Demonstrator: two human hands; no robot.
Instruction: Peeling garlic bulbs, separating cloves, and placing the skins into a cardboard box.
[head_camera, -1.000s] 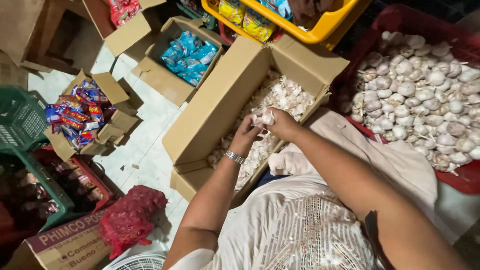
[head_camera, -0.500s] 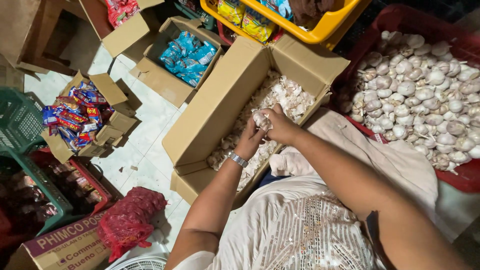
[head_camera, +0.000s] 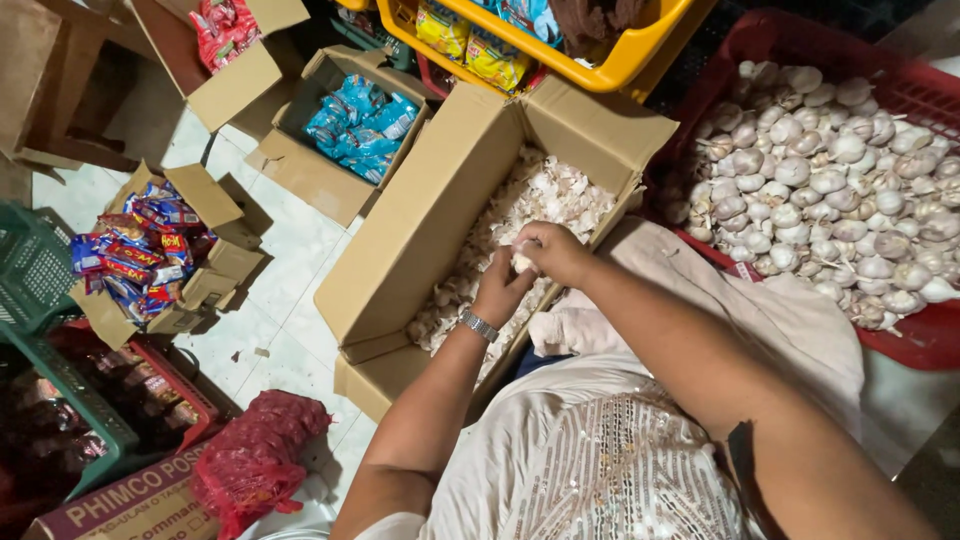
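Head view | left hand (head_camera: 500, 290) and right hand (head_camera: 553, 252) both pinch one garlic bulb (head_camera: 521, 262) | held over cardboard box (head_camera: 420, 235) so loosened pieces drop in

Cardboard, plastic, papery garlic skin

The box (head_camera: 420, 230) is matt brown cardboard, smooth-faced, holding dry, papery white cloves (head_camera: 540, 200). The bulbs (head_camera: 820, 170) have flaky, matt off-white skins and lie in a red plastic crate (head_camera: 920, 340) with a slight sheen. The basket (head_camera: 620, 60) is glossy yellow plastic. The packets (head_camera: 360, 120) are shiny blue foil. The sack (head_camera: 255, 460) is coarse red mesh. The watch (head_camera: 480, 325) is bright metal. The top (head_camera: 590, 470) is cream cloth with glinting sequins. The floor (head_camera: 290, 260) is smooth pale tile.
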